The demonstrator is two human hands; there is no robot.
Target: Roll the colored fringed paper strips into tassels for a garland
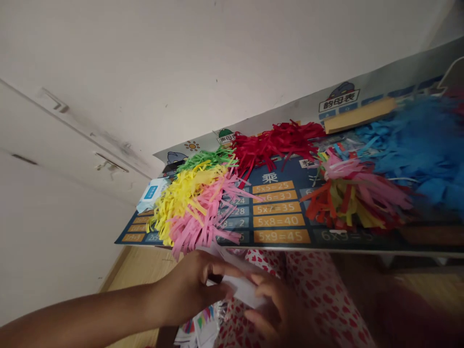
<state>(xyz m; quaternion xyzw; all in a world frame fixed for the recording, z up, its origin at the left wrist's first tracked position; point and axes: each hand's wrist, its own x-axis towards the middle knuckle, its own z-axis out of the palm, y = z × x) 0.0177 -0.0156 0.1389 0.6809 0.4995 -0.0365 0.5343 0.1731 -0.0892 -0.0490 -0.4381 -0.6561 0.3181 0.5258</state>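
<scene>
Low in the head view, over the lap, my left hand (197, 285) pinches a white sheet (241, 290), which looks like paper or thin plastic. My right hand (277, 309) grips the other end of the same sheet, its fingers curled and partly in shadow. Just beyond the hands, at the table edge, lies a bunch of pink paper strips (203, 217). Yellow strips (177, 193) and green strips (208, 157) are heaped behind it. Below my left hand sits a clear packet (203, 324) with coloured triangles on it.
A printed multiplication mat (281, 222) covers the table. On it lie red strips (275, 142), a mixed-colour tassel bunch (355, 193), a large blue heap (424, 145), a tan card piece (358, 116) and a light-blue packet (152, 193). The white wall (181, 67) stands behind.
</scene>
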